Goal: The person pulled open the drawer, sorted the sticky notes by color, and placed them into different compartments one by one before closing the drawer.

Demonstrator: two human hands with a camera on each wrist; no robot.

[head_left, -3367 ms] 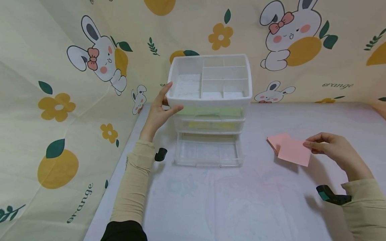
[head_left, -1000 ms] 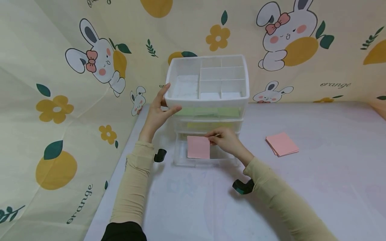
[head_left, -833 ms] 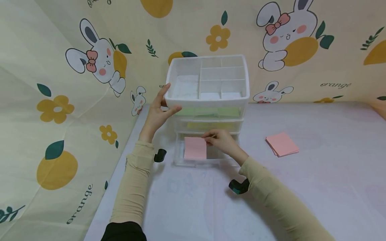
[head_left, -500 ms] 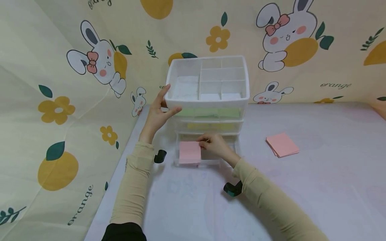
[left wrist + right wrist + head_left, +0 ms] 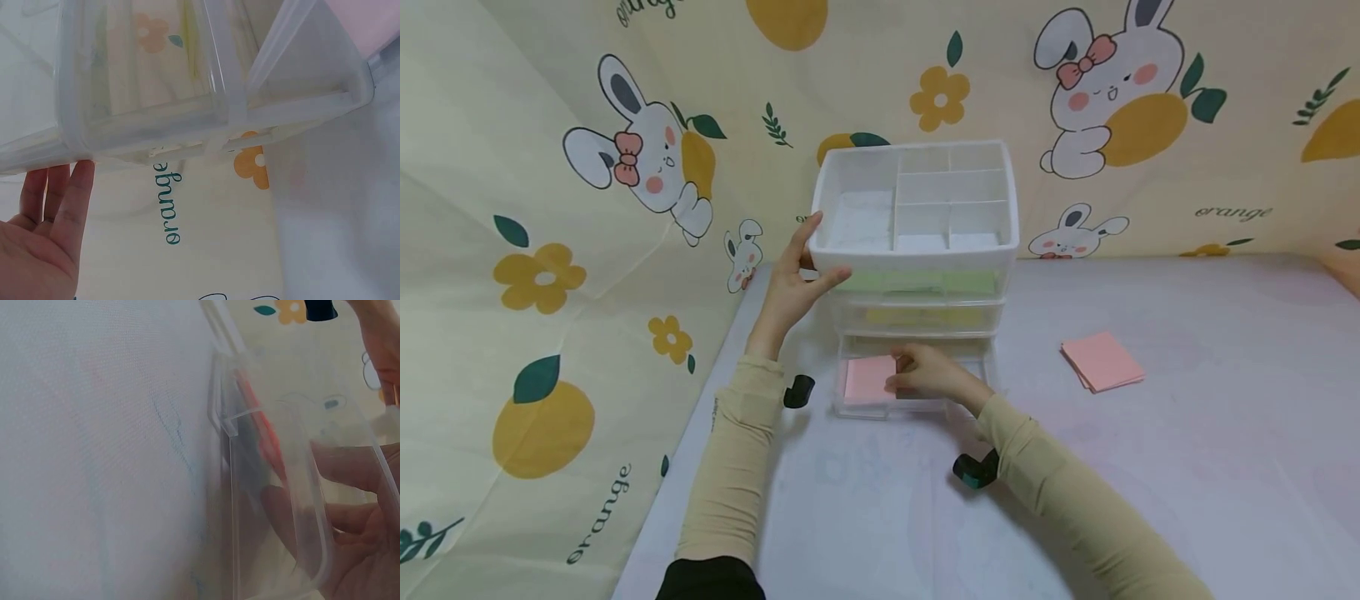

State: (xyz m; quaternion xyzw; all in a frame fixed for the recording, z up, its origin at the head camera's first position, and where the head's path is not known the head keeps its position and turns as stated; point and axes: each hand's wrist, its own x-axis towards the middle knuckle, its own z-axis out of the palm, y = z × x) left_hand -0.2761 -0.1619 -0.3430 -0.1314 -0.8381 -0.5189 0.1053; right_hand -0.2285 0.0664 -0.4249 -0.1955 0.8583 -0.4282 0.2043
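A white desktop organizer (image 5: pixel 913 258) with clear drawers stands at the back of the table. My left hand (image 5: pixel 787 293) holds its left front corner, thumb on the front and fingers against the side; several fingertips (image 5: pixel 81 170) show touching the side in the left wrist view. The bottom drawer (image 5: pixel 925 407) is pulled out. A pink sticky note (image 5: pixel 870 380) lies in its left part. My right hand (image 5: pixel 936 375) reaches into the drawer at the note's right edge. In the right wrist view its thumb and index finger (image 5: pixel 340 464) stand apart beside the pink edge.
A small stack of pink sticky notes (image 5: pixel 1102 362) lies on the table to the right. Green paper (image 5: pixel 925 282) shows through the top drawer and yellow paper (image 5: pixel 922 316) through the middle one. A patterned cloth (image 5: pixel 865 75) hangs behind and at left.
My right hand has carried the pink note from beside the stack leftward into the bottom drawer. The note now lies lower, and the fingers have spread apart. My left hand has stayed at the corner.
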